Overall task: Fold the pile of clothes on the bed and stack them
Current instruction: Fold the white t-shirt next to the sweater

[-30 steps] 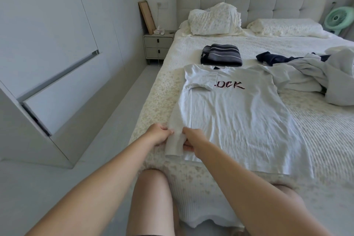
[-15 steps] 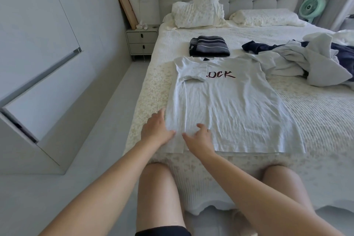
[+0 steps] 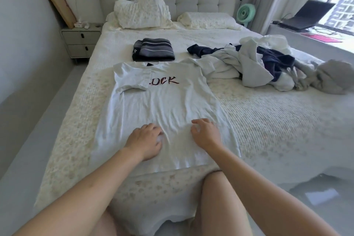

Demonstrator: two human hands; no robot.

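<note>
A white T-shirt (image 3: pixel 161 105) with red lettering lies flat on the bed (image 3: pixel 268 120), its left sleeve folded inward. My left hand (image 3: pixel 145 140) rests on the shirt's lower part, fingers slightly bent. My right hand (image 3: pixel 206 133) hovers or touches beside it, fingers loosely curled and holding nothing. A folded dark striped garment (image 3: pixel 153 50) sits beyond the shirt's collar. The pile of unfolded clothes (image 3: pixel 254 65), white, grey and navy, lies to the right.
Two pillows (image 3: pixel 141 12) lean at the tufted headboard. A nightstand (image 3: pixel 81 43) stands left of the bed, a green fan (image 3: pixel 246 12) and a laptop (image 3: pixel 306 16) to the right. My bare knees press against the bed's near edge.
Both hands let go of the shirt's left hem edge and slid right onto the middle of its lower part. The view has swung to the right.
</note>
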